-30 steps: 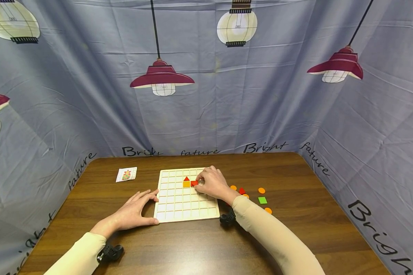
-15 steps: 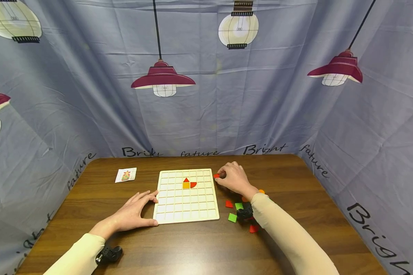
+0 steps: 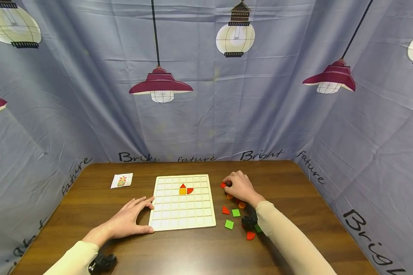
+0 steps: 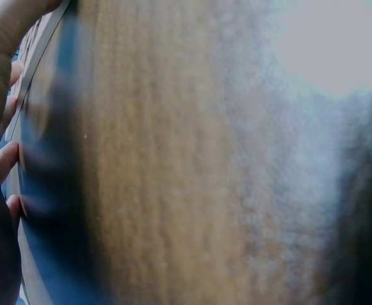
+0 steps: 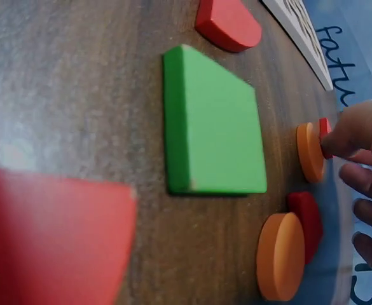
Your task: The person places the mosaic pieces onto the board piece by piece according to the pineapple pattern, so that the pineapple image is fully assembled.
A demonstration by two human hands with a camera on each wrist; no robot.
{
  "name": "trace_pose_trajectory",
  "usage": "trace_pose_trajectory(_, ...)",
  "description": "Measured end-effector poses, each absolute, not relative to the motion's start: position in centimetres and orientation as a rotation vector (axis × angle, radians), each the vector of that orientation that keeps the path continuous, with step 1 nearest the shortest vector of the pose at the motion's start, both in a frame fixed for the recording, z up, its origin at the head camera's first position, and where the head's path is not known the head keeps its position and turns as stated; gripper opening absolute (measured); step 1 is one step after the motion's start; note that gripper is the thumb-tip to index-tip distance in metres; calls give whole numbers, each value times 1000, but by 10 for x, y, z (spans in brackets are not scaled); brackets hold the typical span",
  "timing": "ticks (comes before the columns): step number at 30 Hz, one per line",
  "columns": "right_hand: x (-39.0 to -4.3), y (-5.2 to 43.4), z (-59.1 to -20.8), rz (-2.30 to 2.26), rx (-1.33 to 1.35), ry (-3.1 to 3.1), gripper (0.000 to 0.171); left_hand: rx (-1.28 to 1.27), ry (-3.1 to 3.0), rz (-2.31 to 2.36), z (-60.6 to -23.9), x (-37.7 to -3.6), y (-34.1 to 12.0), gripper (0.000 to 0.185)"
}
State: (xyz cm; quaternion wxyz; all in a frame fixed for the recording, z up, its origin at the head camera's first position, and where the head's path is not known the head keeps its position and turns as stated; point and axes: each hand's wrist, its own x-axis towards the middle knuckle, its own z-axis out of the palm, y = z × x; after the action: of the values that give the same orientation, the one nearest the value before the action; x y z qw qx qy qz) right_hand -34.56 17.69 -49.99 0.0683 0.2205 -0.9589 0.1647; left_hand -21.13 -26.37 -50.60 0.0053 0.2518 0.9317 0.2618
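My left hand [image 3: 125, 217] rests at the near left of a pale gridded board [image 3: 168, 214], thumb and fingers spread along its edge. The left wrist view catches several fingertips [image 4: 7, 155] by that edge. On the board, a red triangle [image 3: 183, 186] tops a yellow-orange square [image 3: 182, 191], with a red quarter circle [image 3: 190, 190] to the square's right. Right of the board, my right hand [image 3: 241, 187] pinches a red piece [image 3: 223, 185] between thumb and fingers. In the right wrist view that red piece [image 5: 325, 137] is mostly hidden behind an orange disc [image 5: 309, 152] and the thumb.
Loose pieces lie right of the board: green squares [image 3: 236, 212], a red piece [image 3: 225, 210], a red quarter circle [image 3: 250, 236] and orange discs [image 3: 241, 205]. A card with a coloured pattern [image 3: 122, 180] lies at the back left. Printed curtains surround the table [image 3: 179, 252].
My right hand has left the red quarter circle on the board and moved right to the loose pieces, where it grips another red piece. My left hand has stayed at the board's edge.
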Motion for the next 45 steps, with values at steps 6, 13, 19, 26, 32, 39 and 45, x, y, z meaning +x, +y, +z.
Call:
trace_pose_trajectory(6,-342,177,-503,518,645,-2909,25,779,2913,829,-508,-209,-265,64)
trace_pose_trajectory(13,-344,175,-502,552,663,-2872,17,778,2918,830,-507,-211,-264,64)
trace_pose_trajectory(19,-345,174,-502,527,666,-2862,12,788,2925,830,-507,-212,-264,65)
trace_pose_trajectory(26,-346,182,-501,584,622,-2880,25,795,2934,829,-506,-213,-265,64)
trace_pose_trajectory(32,-347,190,-503,662,561,-2909,24,804,2937,822,-507,-213,-266,64)
trace_pose_trajectory(39,-346,188,-502,677,548,-2906,20,807,2928,820,-508,-213,-266,64)
trace_pose_trajectory(45,-349,186,-505,568,611,-2870,17,797,2924,824,-508,-213,-266,64)
